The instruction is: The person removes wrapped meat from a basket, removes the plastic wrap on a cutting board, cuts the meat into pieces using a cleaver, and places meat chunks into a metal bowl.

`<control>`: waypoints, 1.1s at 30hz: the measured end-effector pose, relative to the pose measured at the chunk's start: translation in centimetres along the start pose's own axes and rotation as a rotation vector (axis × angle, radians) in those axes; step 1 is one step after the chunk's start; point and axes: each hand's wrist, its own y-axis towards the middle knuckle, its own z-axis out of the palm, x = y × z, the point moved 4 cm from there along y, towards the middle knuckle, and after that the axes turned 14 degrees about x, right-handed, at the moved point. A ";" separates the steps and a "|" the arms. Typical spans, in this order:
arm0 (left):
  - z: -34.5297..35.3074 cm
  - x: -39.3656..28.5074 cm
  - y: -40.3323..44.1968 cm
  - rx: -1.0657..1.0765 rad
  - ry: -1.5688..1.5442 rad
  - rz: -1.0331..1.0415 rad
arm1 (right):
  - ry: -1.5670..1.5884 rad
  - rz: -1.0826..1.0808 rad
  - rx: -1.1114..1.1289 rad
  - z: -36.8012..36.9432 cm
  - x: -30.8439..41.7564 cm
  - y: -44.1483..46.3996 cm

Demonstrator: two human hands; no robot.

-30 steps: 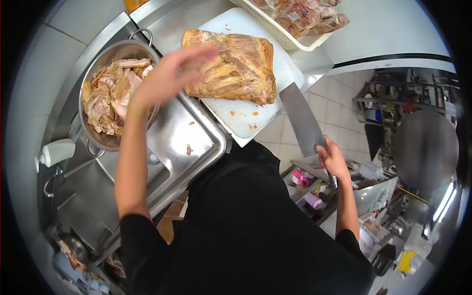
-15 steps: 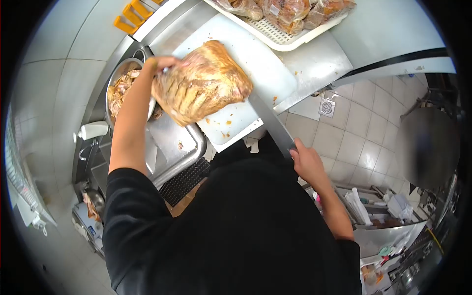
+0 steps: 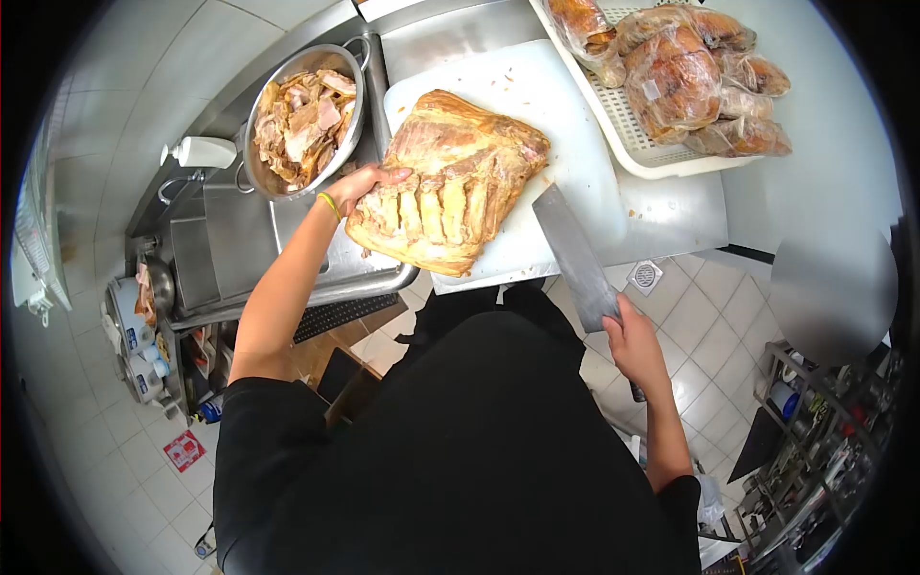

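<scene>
A large slab of browned meat (image 3: 450, 182) with rib ridges facing up lies on the white cutting board (image 3: 575, 144), its lower left part over the board's edge. My left hand (image 3: 364, 184) grips the slab's left edge, thumb on top; the fingertips under it are hidden. In my right hand (image 3: 632, 345) is the handle of a broad cleaver (image 3: 575, 254). The blade points up and left, just right of the slab and apart from it. Left of the board, a steel colander (image 3: 251, 158) holds cut meat pieces (image 3: 307, 125).
At the upper right, a white perforated basket (image 3: 632, 158) holds several bagged meats (image 3: 671, 81). A steel sink (image 3: 240, 240) and a white bottle (image 3: 203, 151) are at the left. A rack (image 3: 815, 422) with kitchenware stands at the lower right.
The slab has turned on the board, its rib ridges now facing up. My left hand has gone from open above it to gripping its edge. The cleaver stays in my right hand. The view has shifted.
</scene>
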 end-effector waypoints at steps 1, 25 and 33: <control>0.0 -0.2 -0.1 0.016 0.001 -0.041 | 0.005 0.000 -0.003 0.1 0.1 0.3; 14.8 6.4 -1.4 -0.612 1.519 0.614 | 0.547 0.025 0.100 -0.3 -0.2 1.7; 13.0 -2.5 -0.5 -0.781 1.248 0.814 | -0.166 -0.105 -0.322 -4.7 5.8 8.0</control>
